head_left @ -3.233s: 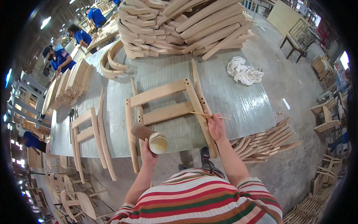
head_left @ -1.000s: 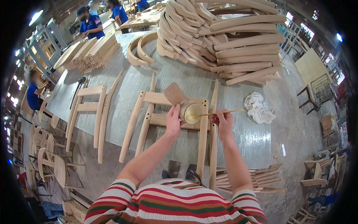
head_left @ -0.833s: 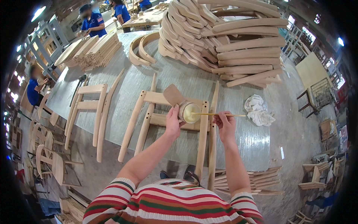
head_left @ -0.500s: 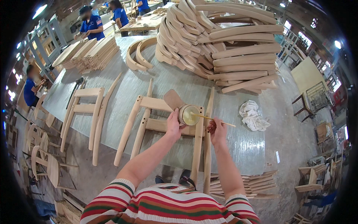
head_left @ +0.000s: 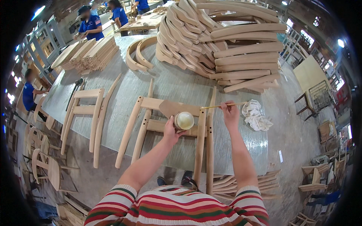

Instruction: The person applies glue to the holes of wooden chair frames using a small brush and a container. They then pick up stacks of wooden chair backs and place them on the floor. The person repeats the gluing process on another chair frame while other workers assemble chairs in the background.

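A pale wooden chair frame [head_left: 151, 126] lies flat on the grey worktable [head_left: 177, 84] in front of me. My left hand [head_left: 170, 132] holds a small round cup of pale yellow paste [head_left: 184, 121] with a flat brown flap [head_left: 171, 108] on it, over the frame's crossbars. My right hand [head_left: 229, 112] pinches a thin wooden stick [head_left: 220, 106] that points left toward the frame's right leg [head_left: 200, 132]. A loose wooden leg [head_left: 210, 135] lies just right of the frame.
A white rag [head_left: 255, 115] lies right of my right hand. A tall heap of curved wooden parts [head_left: 222, 45] fills the table's far side. A second frame [head_left: 85, 113] lies at the left. People in blue [head_left: 90, 26] work behind. Chairs stand on the floor.
My right hand has drawn the stick out of the cup and moved it right and up. The left hand still holds the cup over the frame. My view shifted slightly.
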`<state>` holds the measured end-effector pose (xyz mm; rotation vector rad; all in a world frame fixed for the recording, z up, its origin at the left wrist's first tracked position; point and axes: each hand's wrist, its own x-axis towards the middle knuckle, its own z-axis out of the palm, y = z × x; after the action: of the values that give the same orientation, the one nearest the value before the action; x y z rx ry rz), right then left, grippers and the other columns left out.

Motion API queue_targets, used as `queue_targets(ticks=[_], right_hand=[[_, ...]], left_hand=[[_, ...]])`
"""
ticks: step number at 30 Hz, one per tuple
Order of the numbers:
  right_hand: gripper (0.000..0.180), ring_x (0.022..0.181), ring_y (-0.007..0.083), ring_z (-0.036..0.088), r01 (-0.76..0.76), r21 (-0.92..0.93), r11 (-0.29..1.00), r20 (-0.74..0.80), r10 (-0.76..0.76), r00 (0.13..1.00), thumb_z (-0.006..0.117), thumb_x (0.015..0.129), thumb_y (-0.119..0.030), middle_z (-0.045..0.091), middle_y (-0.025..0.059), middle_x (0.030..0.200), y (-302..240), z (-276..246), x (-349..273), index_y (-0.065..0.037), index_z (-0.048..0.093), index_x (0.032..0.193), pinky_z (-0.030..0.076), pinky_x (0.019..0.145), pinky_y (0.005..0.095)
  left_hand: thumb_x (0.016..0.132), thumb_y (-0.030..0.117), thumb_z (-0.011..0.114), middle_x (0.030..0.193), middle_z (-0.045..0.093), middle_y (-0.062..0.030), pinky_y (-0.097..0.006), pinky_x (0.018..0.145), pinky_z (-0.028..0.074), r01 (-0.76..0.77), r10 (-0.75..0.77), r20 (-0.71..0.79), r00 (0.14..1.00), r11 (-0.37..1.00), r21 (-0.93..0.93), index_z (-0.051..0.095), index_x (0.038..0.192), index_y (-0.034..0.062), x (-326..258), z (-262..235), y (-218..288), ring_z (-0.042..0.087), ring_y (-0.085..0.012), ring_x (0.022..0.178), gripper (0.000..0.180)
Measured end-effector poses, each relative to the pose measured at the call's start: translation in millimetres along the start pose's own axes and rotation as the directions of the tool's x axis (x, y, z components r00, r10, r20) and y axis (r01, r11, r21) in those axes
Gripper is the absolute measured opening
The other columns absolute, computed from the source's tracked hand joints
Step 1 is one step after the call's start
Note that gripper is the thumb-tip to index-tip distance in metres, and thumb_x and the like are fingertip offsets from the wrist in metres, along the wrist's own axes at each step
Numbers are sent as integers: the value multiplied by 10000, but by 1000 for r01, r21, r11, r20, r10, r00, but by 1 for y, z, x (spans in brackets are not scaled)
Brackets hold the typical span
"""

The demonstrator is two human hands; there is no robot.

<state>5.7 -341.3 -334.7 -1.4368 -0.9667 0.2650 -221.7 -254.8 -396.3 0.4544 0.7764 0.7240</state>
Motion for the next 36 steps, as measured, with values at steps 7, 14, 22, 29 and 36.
queue_targets(ticks=[7, 14, 22, 29, 36], right_hand=[[155, 635, 225, 597, 147, -446, 883, 102, -113, 988, 619, 800, -174, 599, 103, 682, 1, 11, 13, -27, 569, 795, 457, 584, 324], [162, 716, 252, 587, 176, -555, 813, 187, -84, 979, 597, 804, -221, 595, 75, 696, 3, 17, 14, -65, 561, 777, 431, 675, 361], [171, 728, 263, 578, 217, -596, 773, 215, -107, 971, 601, 788, -248, 591, 63, 691, 23, 25, 20, -80, 576, 768, 413, 686, 385], [185, 730, 255, 581, 208, -561, 801, 218, -100, 971, 605, 784, -265, 597, 61, 687, 17, 24, 29, -80, 605, 779, 402, 664, 385], [173, 731, 255, 581, 189, -568, 801, 210, -81, 974, 596, 793, -254, 603, 61, 695, 16, 25, 33, -82, 603, 784, 402, 675, 402]], left_hand=[[944, 375, 367, 1186, 501, -104, -529, 821, 478, 124, -125, -76, 989, 992, -18, 435, 1206, 102, -38, -49, -12, 521, -291, 1065, 384], [939, 370, 386, 1130, 539, -95, -510, 824, 474, 133, -134, -80, 988, 991, -16, 494, 1148, 96, -69, -75, -14, 539, -265, 1029, 362], [936, 363, 397, 1062, 577, -68, -454, 768, 510, 161, -158, -92, 983, 986, 30, 511, 1129, 101, -79, -87, -19, 576, -232, 948, 344], [932, 375, 405, 1063, 569, -63, -448, 771, 510, 179, -176, -91, 980, 983, 28, 514, 1122, 117, -79, -98, -23, 572, -220, 944, 338], [933, 383, 398, 1082, 560, -63, -455, 787, 502, 192, -185, -120, 975, 980, 52, 507, 1137, 118, -82, -96, -25, 562, -223, 966, 352]])
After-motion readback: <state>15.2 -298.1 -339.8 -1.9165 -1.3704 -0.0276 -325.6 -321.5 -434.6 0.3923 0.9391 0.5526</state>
